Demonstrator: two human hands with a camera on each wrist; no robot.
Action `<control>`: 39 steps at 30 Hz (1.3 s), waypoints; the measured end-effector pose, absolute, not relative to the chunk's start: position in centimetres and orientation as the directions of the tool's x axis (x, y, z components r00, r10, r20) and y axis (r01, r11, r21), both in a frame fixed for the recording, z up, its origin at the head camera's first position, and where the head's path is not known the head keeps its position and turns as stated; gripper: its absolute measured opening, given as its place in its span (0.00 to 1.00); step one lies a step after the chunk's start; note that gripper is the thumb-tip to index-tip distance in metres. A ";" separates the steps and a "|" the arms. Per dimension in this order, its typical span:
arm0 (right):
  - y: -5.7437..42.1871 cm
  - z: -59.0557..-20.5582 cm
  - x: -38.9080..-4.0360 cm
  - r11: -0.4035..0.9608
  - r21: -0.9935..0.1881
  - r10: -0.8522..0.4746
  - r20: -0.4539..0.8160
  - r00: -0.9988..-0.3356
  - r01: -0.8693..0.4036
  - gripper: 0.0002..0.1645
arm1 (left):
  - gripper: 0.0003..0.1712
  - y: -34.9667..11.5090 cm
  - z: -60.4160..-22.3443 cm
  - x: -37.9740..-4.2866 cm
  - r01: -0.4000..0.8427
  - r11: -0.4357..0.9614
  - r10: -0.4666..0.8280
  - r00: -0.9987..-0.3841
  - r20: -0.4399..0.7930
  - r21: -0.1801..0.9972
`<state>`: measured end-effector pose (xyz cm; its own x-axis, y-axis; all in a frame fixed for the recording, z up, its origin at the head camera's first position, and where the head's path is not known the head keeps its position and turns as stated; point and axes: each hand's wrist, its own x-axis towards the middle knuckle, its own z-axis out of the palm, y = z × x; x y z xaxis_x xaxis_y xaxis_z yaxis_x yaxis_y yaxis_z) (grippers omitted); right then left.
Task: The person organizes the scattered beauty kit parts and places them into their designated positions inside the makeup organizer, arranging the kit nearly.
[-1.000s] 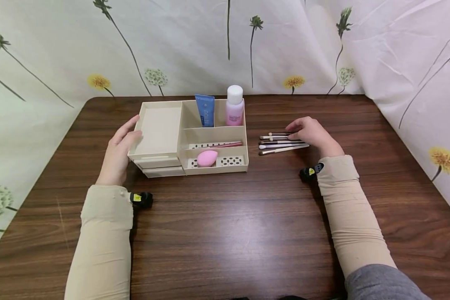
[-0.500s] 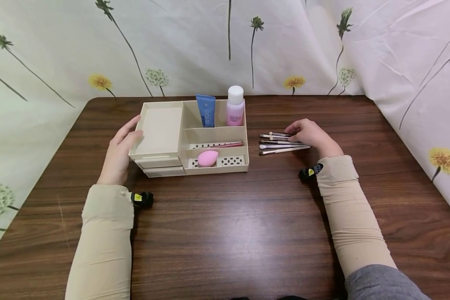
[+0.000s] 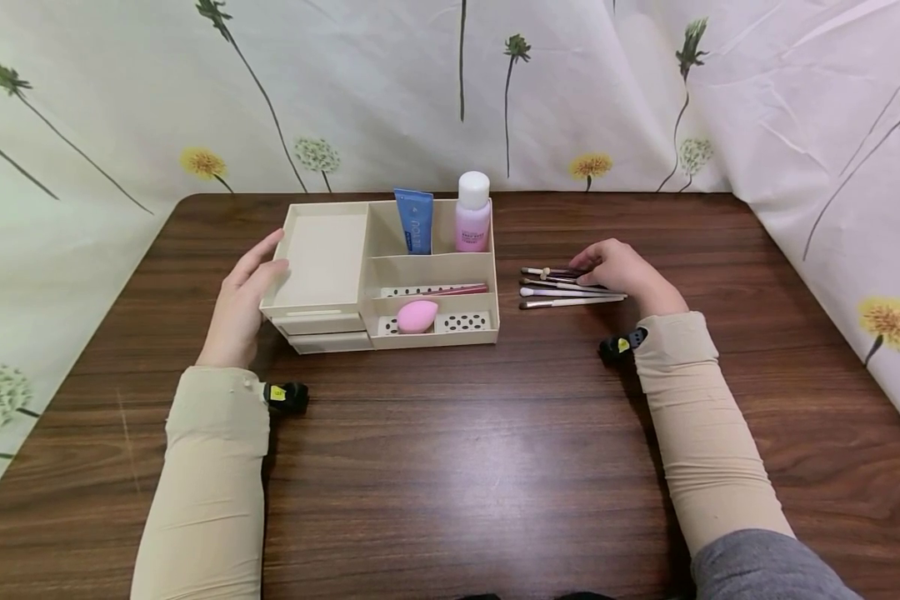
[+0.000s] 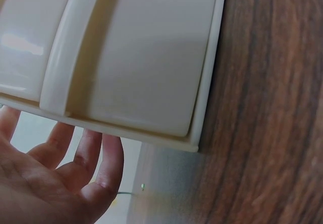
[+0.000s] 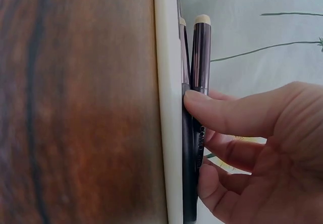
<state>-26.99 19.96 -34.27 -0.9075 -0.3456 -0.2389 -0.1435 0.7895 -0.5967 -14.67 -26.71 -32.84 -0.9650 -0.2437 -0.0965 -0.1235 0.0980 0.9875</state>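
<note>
In the head view, my left hand (image 3: 236, 304) rests its fingers against the left side of a cream desktop organizer (image 3: 321, 254). The left wrist view has those fingers lying along the organizer's side wall, beside its drawer fronts (image 4: 146, 57). To the right of the organizer, my right hand (image 3: 621, 273) pinches a dark-handled makeup brush (image 5: 202, 52) between thumb and fingers. Another dark brush (image 5: 189, 148) lies against the thumb tip; whether it is held too I cannot tell. Several makeup brushes with pale handles (image 3: 570, 303) lie on the table beneath and in front of that hand.
Inside the organizer stand a blue tube (image 3: 416, 223) and a pink bottle with a white cap (image 3: 472, 218). A reddish slim stick (image 3: 457, 290) and a pink makeup sponge (image 3: 417, 317) lie in its front compartments. A flowered curtain (image 3: 390, 92) hangs behind the wooden table (image 3: 450, 467).
The small dark brushes have shifted and drawn together at my right fingers, one tip now crossing another. The pale brushes have slid slightly right. My left hand stays on the organizer.
</note>
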 end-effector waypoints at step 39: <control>17.7 -29.9 -23.9 0.656 -0.721 -0.200 0.119 -0.973 -0.223 0.18 | 0.28 -26.7 -32.6 -14.5 -0.131 0.080 -0.231 -0.967 -0.110 0.988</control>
